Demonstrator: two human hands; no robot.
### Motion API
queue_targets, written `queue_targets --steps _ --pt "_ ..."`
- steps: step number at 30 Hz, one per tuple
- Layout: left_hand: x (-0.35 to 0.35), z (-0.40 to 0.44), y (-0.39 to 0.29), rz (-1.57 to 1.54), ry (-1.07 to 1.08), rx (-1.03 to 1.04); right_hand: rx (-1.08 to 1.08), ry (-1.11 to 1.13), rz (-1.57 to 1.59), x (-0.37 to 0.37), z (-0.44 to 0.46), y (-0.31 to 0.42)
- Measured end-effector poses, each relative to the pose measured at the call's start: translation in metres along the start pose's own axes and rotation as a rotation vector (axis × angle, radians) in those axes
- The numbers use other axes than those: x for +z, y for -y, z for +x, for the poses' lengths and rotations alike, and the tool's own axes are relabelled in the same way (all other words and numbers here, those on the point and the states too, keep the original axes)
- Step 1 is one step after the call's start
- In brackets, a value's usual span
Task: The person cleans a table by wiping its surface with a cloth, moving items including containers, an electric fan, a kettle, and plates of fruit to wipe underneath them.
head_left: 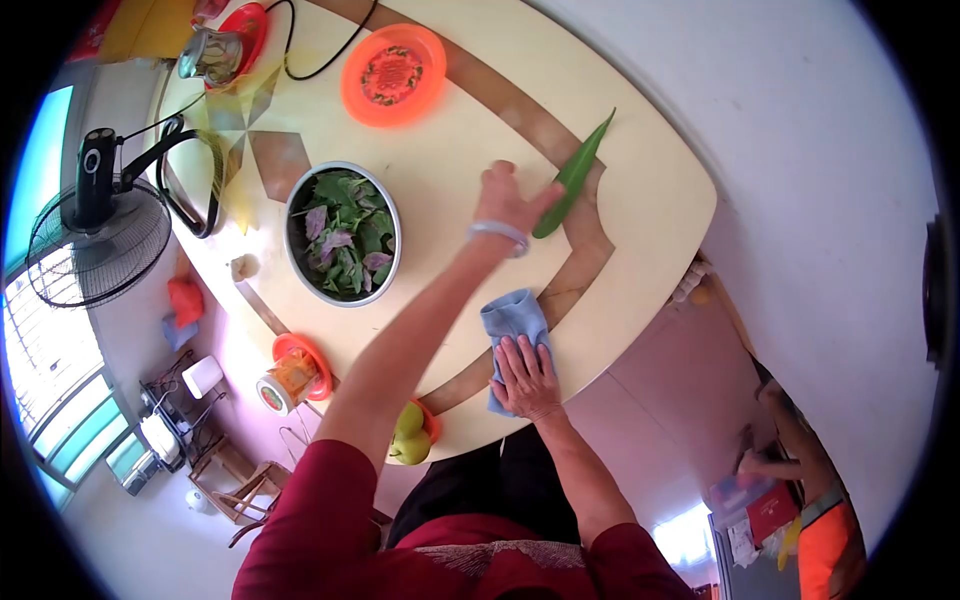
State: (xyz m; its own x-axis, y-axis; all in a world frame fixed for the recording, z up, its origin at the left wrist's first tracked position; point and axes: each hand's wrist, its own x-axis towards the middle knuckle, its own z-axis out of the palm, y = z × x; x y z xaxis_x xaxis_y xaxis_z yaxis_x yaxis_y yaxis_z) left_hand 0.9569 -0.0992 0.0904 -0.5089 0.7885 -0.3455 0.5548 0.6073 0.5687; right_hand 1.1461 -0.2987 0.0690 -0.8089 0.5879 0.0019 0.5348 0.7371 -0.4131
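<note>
My left hand [512, 204], a ring on its wrist, reaches over the table, fingers apart and slightly blurred. One digit overlaps the near edge of a long green pointed thing [574, 178], shaped like a leaf or a blade; I cannot tell whether it touches. Flat on a folded blue cloth [516, 312], my right hand [526, 376] lies with fingers stretched out, near the table's front edge. Left of my left forearm stands a round metal bowl [396, 240] filled with green and purple leaves [345, 235].
An orange plate [428, 62] lies at the back of the table [450, 140]. A jar [290, 380] and green fruit [409, 440] sit at the left front edge. A black fan [98, 215] stands left. At lower right is another person's arm [795, 440].
</note>
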Motion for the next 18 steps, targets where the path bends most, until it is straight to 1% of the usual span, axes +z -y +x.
queue_targets --steps 1,4,7,10,13,16,17,18 --pt "0.011 -0.008 -0.007 0.075 -0.076 0.125 -0.002 0.001 0.000 0.001 -0.001 0.000" --pt "0.021 -0.014 -0.027 0.210 0.060 0.083 0.003 0.001 0.011 0.001 0.000 0.000" --pt "0.028 -0.011 -0.026 0.235 0.048 0.082 0.009 0.012 0.010 -0.001 -0.001 0.001" --pt "0.024 -0.008 -0.024 0.170 0.012 0.028 0.007 0.016 0.008 -0.001 0.000 0.000" --pt "0.007 -0.012 -0.019 -0.107 0.202 -0.148 0.010 0.030 0.012 -0.002 0.000 0.001" --pt "0.000 -0.022 0.019 -0.390 0.355 -0.083 0.013 0.088 0.000 -0.003 0.003 0.000" --pt "-0.014 -0.031 0.022 -0.433 0.315 -0.083 0.015 0.118 0.002 -0.003 0.003 0.001" --pt "-0.032 -0.044 0.020 -0.475 0.279 -0.085 -0.028 0.131 -0.004 -0.004 0.010 -0.004"
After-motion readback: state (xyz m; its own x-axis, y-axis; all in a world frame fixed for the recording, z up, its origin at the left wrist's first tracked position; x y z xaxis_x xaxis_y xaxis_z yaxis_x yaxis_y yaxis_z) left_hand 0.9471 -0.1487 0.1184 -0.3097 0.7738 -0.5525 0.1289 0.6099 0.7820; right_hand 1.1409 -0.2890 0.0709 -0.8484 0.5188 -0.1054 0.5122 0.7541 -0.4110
